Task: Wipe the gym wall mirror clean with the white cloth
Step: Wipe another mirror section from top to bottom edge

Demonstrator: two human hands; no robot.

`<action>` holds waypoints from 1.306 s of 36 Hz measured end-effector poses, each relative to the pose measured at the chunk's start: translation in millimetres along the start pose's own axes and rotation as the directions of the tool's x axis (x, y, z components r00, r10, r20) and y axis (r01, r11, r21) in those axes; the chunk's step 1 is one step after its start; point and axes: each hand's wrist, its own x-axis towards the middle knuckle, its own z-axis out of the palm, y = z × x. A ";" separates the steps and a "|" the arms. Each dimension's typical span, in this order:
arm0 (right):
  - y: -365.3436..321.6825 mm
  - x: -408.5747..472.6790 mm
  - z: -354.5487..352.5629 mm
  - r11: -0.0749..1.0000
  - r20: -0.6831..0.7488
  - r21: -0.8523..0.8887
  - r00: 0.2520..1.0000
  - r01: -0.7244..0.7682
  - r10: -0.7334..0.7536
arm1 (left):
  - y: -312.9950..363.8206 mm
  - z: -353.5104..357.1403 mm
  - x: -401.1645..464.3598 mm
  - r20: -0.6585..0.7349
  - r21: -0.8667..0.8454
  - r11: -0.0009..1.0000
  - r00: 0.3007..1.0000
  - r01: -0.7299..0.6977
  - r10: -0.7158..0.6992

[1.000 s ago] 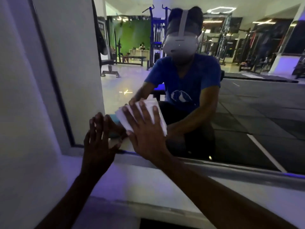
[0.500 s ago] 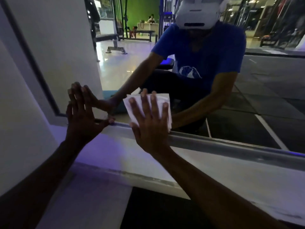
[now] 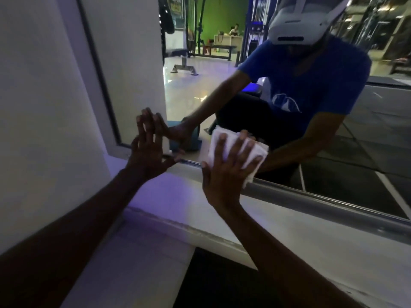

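1. My right hand point(image 3: 224, 172) lies flat with fingers spread and straight, pressing the folded white cloth point(image 3: 239, 152) against the large frameless gym wall mirror point(image 3: 222, 90).
2. The white cloth sits at the bottom edge of the mirror glass, just above the rounded silver metal trim point(image 3: 322, 201) that runs along the mirror's base. One lower corner of the cloth overlaps that trim.
3. My left hand point(image 3: 149, 150) is spread wide and holds nothing. Its fingertips point(image 3: 144, 114) touch the glass near the mirror's lower left corner, and its thumb lies along the bottom edge.
4. The two hands are apart, the left one beside the dark vertical edge strip point(image 3: 100, 70) of the mirror, the right one nearer the centre.
5. Below the trim runs a pale white ledge point(image 3: 333, 245), lit with a violet tint near the left hand.
6. A plain white wall point(image 3: 40, 107) adjoins the mirror on the left.
7. The glass reflects me in a blue T-shirt point(image 3: 311, 76) and white headset point(image 3: 298, 25), plus a glossy pale floor point(image 3: 200, 85) and a green back wall point(image 3: 222, 14).
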 end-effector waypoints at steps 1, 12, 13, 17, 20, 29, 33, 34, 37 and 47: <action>-12.9 2.5 3.0 0.997 0.026 -0.009 0.997 0.078 -0.078 | -6.2 -5.4 -1.8 0.029 -0.008 1.000 0.999 -0.027 0.027; -43.6 8.7 32.5 0.997 -0.017 -0.050 0.998 -0.062 0.062 | -139.4 -72.1 -19.1 -0.050 0.197 0.971 0.988 -0.136 0.148; -68.2 12.4 40.3 0.999 -0.010 -0.035 0.999 -0.030 0.030 | -150.9 -69.7 -19.9 -0.077 0.206 0.974 0.991 -0.095 0.113; -173.9 34.7 80.1 0.984 -0.010 -0.058 0.985 0.170 -0.170 | -192.1 -42.8 -18.2 -0.106 0.218 0.973 0.989 -0.075 0.100; -226.1 46.0 101.0 0.965 0.004 -0.078 0.968 0.252 -0.252 | -205.4 -22.5 -11.7 -0.154 0.141 0.987 0.983 -0.080 0.102; -198.0 34.3 98.0 0.985 -0.088 -0.021 0.982 0.169 -0.170 | -215.7 13.5 -5.9 -0.238 -0.096 0.986 0.965 -0.137 0.111; -230.2 40.7 106.0 0.998 -0.085 -0.030 0.995 0.055 -0.057 | -218.9 22.7 -2.4 -0.278 -0.134 0.979 0.954 -0.154 0.112; -244.1 43.2 110.1 0.994 -0.056 -0.044 0.993 0.103 -0.105 | -221.4 23.9 -0.9 -0.280 -0.138 0.977 0.953 -0.161 0.118; -262.6 44.2 119.0 0.953 0.015 -0.095 0.958 0.288 -0.287 | -225.2 24.9 -0.6 -0.274 -0.132 0.973 0.950 -0.189 0.147; -188.7 88.9 56.9 0.985 -0.121 -0.067 0.978 0.161 -0.168 | -225.3 26.9 -0.4 -0.360 -0.076 0.976 0.919 -0.203 0.163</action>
